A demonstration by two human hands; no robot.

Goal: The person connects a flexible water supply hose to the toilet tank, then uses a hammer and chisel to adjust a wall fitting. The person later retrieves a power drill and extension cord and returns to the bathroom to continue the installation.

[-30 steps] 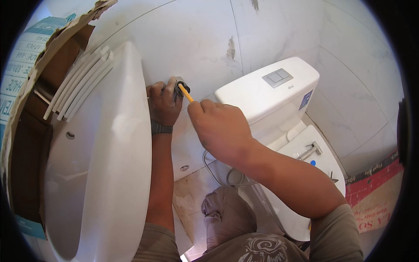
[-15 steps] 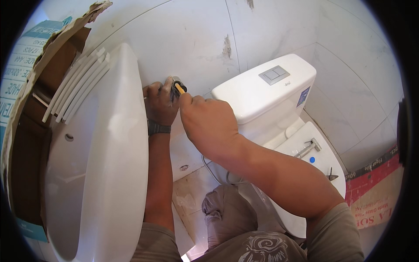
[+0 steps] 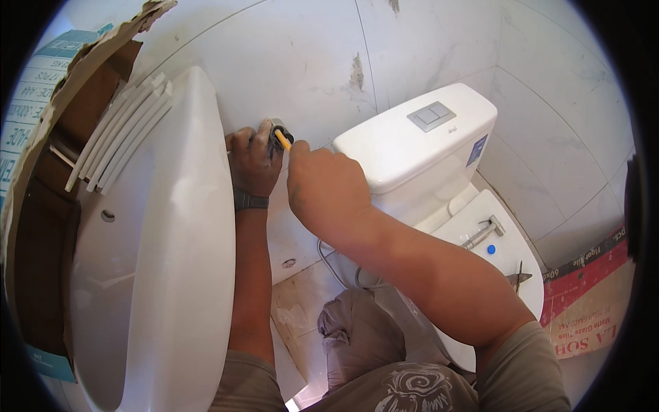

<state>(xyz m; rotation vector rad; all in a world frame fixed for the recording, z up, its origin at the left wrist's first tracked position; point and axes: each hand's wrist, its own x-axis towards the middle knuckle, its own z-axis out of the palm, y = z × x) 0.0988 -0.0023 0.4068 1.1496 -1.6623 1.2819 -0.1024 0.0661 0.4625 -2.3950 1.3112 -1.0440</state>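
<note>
The white, faintly veined tiled wall (image 3: 302, 62) backs everything; just right of the large white glossy basin (image 3: 182, 206), the right hand (image 3: 328, 180) and left hand (image 3: 254, 163) work close together. The left curls around a short, round grey fitting (image 3: 277, 124) at the wall; the right grips a slim yellow rod (image 3: 282, 140) at its dark opening (depth unclear). The job seems underway, unfinished.

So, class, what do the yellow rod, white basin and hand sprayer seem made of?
Yellow rod: smooth, evenly coloured; plastic or painted wood, unclear. White basin: probably glazed ceramic, from glossy highlights. Hand sprayer: likely metal or plated plastic, given silvery sheen.
</note>
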